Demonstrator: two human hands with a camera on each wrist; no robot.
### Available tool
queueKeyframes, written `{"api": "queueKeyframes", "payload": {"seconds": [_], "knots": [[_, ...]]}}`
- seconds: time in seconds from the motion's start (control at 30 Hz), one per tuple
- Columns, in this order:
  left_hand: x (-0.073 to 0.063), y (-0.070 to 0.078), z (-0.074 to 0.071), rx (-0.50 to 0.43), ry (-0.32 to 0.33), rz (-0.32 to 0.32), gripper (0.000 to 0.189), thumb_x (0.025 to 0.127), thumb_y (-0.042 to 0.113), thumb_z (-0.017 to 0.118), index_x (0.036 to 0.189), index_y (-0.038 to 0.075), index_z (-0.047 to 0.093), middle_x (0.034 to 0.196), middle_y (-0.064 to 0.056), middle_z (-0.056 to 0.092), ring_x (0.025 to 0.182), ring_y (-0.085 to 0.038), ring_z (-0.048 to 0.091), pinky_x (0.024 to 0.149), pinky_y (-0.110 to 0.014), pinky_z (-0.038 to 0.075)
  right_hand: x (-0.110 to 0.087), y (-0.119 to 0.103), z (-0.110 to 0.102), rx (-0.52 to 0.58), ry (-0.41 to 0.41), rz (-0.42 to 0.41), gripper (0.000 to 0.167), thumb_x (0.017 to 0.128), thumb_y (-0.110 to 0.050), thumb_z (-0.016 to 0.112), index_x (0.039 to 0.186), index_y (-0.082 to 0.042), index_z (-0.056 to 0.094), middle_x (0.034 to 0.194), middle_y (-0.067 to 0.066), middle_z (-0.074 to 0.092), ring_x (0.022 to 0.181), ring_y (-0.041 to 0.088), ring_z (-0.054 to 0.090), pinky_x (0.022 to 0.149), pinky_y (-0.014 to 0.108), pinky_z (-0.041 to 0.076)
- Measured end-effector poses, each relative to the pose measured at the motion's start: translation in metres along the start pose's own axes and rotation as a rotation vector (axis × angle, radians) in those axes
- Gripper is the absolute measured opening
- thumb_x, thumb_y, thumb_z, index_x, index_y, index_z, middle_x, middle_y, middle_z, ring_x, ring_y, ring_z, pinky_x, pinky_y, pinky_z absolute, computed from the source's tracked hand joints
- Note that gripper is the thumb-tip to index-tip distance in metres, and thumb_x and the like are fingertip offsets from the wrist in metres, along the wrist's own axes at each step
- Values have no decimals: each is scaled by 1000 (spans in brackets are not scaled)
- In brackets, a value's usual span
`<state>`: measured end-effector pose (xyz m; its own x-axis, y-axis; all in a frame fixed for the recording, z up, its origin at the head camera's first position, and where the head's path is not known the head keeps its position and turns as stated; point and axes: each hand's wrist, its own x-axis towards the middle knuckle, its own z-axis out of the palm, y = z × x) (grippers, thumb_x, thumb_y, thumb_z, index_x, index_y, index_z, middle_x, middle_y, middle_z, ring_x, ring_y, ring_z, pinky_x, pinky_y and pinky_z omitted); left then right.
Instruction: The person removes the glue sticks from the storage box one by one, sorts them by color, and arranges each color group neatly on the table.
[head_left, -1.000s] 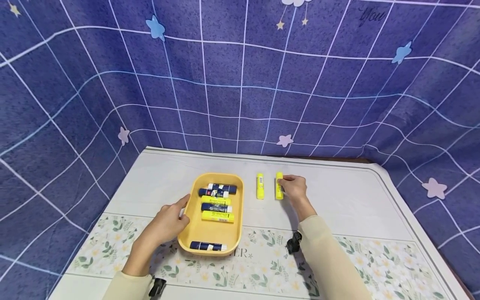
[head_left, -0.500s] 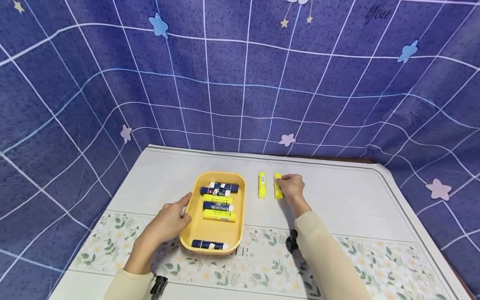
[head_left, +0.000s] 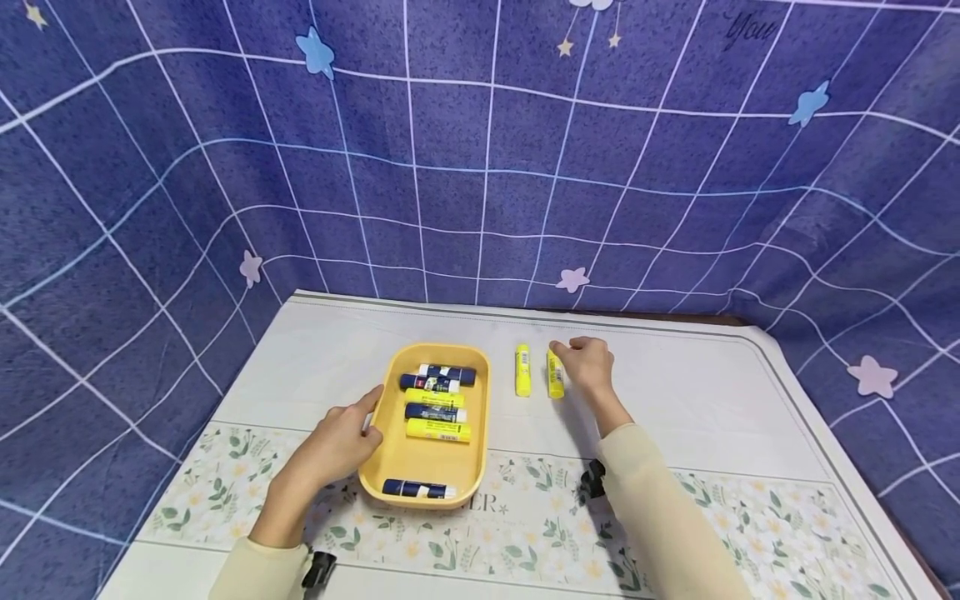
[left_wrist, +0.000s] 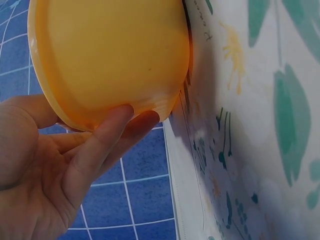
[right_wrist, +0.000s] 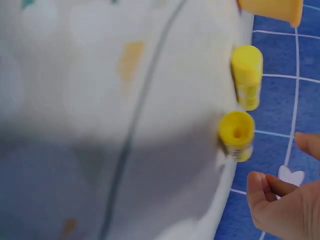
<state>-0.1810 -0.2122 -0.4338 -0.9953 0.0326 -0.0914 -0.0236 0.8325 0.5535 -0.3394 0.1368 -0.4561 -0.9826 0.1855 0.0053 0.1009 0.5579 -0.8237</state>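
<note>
My left hand [head_left: 337,442] grips the left wall of a yellow plastic tray [head_left: 393,467]. In the left wrist view, its fingers [left_wrist: 92,155] lie against the outside of the tray [left_wrist: 115,55]. Two yellow glue sticks lie side by side to the right of the tray, a left one [head_left: 522,371] and a right one [head_left: 555,379]. Over the far end of the right stick hovers my right hand [head_left: 588,367], its thumb and fingers parted and holding nothing. The right wrist view shows that hand [right_wrist: 287,200] apart from the near glue stick [right_wrist: 236,135].
Inside the tray lie two more yellow glue sticks [head_left: 438,431] and several dark blue ones [head_left: 416,489]. A floral-printed cloth [head_left: 750,517] covers the table. Behind the table hangs a blue grid-patterned curtain [head_left: 450,208].
My right hand has let go of the right yellow glue stick, which now lies slightly closer to the left one, and has lifted a little. My left hand stays on the tray.
</note>
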Motion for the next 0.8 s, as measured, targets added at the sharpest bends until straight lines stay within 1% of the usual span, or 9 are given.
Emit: {"api": "queueKeyframes", "payload": {"seconds": [0.1, 0.2, 0.4, 0.6, 0.7, 0.8], "knots": [[0, 0, 0, 0, 0, 0, 70, 94, 7, 53, 160, -3, 31, 56, 0, 44, 43, -11, 40, 43, -26, 38, -4, -9, -3, 41, -22, -42, 57, 91, -36, 73, 132, 4, 68, 127, 24, 71, 122, 38, 65, 102, 48, 54], [0, -1, -1, -1, -1, -1, 70, 94, 7, 53, 160, -3, 31, 57, -1, 45, 44, -11, 40, 44, -26, 38, -11, -20, -5, 104, -75, -88, 54, 91, -32, 75, 132, 2, 68, 124, 23, 72, 116, 34, 68, 99, 44, 55], [0, -1, -1, -7, -3, -13, 70, 95, 7, 54, 160, -3, 31, 58, -1, 45, 44, -11, 41, 44, -26, 38, -28, -46, -5, 229, -269, -160, 52, 90, -23, 77, 135, 2, 66, 123, 21, 72, 112, 27, 68, 98, 36, 55], [0, -1, 0, -4, 1, -4, 70, 94, 7, 54, 160, -4, 31, 59, -2, 47, 44, -11, 41, 44, -26, 38, -41, -63, 1, 329, -451, -217, 50, 89, -15, 78, 135, 1, 66, 126, 19, 70, 111, 20, 68, 98, 30, 56], [0, -1, 0, -2, 2, -4, 70, 94, 7, 54, 160, -3, 32, 60, -3, 48, 45, -11, 42, 44, -26, 38, -48, -70, 5, 332, -547, -239, 50, 89, -12, 78, 136, -1, 66, 130, 19, 69, 114, 21, 67, 97, 29, 56], [0, -1, 0, -1, 4, -7, 70, 94, 8, 54, 160, -3, 32, 61, -4, 49, 45, -11, 43, 45, -26, 39, -55, -76, 9, 320, -629, -271, 52, 88, -9, 79, 137, -2, 65, 131, 19, 68, 119, 27, 65, 95, 28, 57]]}}
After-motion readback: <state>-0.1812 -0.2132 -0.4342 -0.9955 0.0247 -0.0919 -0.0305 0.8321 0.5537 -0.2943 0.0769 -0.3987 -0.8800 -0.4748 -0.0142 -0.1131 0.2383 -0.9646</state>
